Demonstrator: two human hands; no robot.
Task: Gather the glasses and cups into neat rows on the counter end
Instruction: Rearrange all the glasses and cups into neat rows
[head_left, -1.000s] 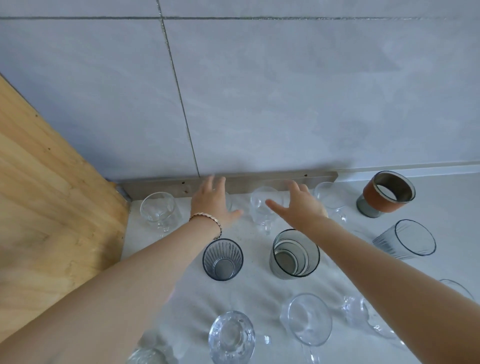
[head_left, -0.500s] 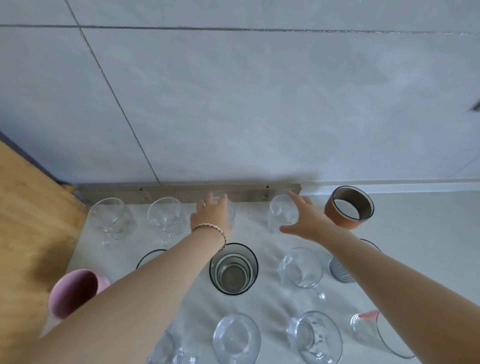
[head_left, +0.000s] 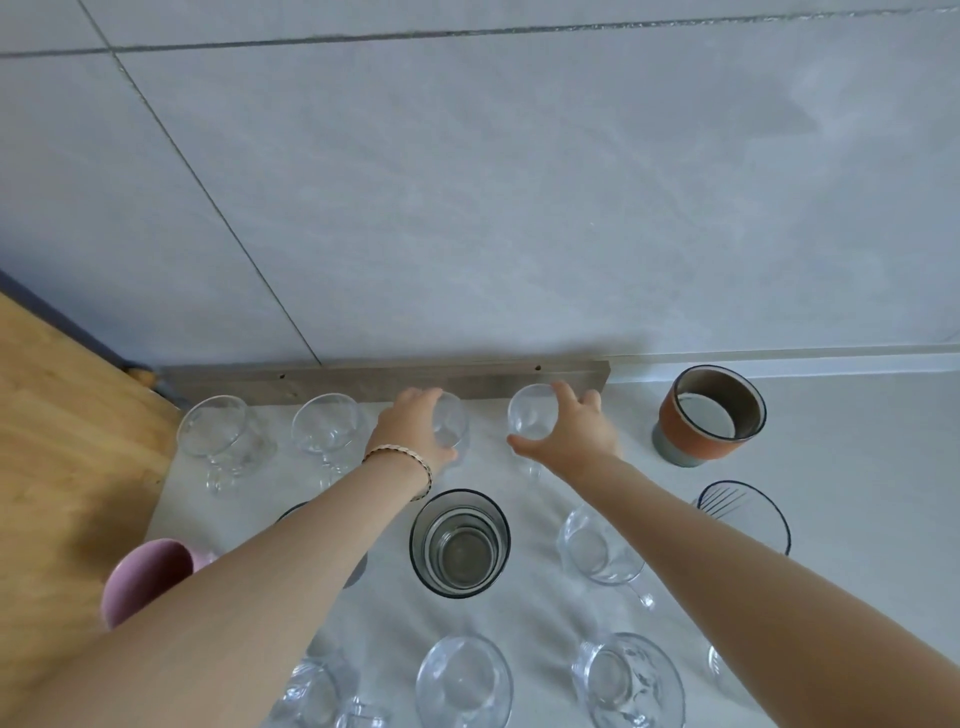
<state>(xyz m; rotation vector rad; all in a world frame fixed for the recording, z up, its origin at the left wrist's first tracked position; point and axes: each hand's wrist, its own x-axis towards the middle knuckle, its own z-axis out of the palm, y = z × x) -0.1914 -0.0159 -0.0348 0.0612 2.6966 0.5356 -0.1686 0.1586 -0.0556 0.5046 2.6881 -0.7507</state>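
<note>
Glass (head_left: 453, 423) third in the back row, just in front of the grey strip (head_left: 363, 382) at the wall foot; left hand (head_left: 410, 434) curled round its left side, bracelet (head_left: 400, 460) at the wrist. Fourth glass (head_left: 529, 415) just to the right, apart from the third; right hand (head_left: 574, 434) wrapped about it, thumb on the near side, fingers over the far rim. Contact of either base with the tabletop (head_left: 857, 493) uncertain, possibly just lifted. Stemmed glass (head_left: 213, 431) and second stemmed glass (head_left: 324, 423) upright at the row's left, beside the wooden panel (head_left: 62, 441). Orange cup (head_left: 709, 415) upright to the right of the right hand, near the strip's end. Second row: pink cup (head_left: 148, 577) at left, partly behind the left forearm; dark-rimmed tumbler (head_left: 460, 543) between the forearms; handled glass (head_left: 597, 545) partly behind the right forearm; striped glass (head_left: 743, 514) at right. Front row: further clear glasses (head_left: 462, 680), cut by the lower edge.
</note>
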